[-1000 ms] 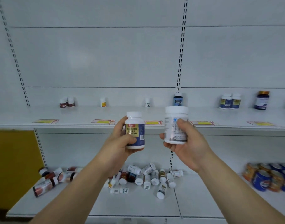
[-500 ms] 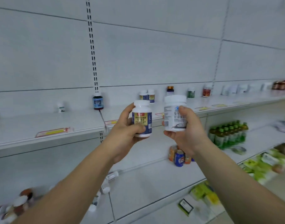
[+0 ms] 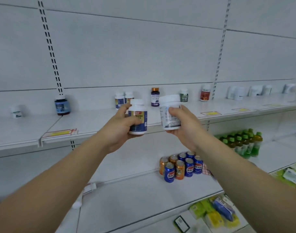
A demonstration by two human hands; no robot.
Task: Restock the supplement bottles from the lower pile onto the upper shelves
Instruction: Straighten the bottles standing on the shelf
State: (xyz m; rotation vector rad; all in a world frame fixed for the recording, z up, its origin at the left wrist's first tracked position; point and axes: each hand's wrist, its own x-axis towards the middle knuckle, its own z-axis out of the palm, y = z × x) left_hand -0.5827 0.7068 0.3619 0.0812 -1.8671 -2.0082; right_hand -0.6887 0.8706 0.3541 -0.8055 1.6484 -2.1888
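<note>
My left hand [image 3: 120,126] wraps its fingers round a blue-labelled bottle [image 3: 138,117], and my right hand [image 3: 181,122] grips a plain white bottle [image 3: 170,113] about its middle; both are upright, raised before the upper shelf [image 3: 96,121]; I judge them light, rigid plastic with smooth, rather slippery labels, so the barrel below the cap seems the surest hold, not the lid; the white one is broader and fills my palm more. Along the shelf's back stand a matching blue-labelled pair [image 3: 123,100], a purple bottle [image 3: 155,97], a green-labelled one [image 3: 183,95] and a red one [image 3: 205,95]; these could topple if I reach in carelessly; soda cans [image 3: 180,166] sit on the shelf below, well apart.
</note>
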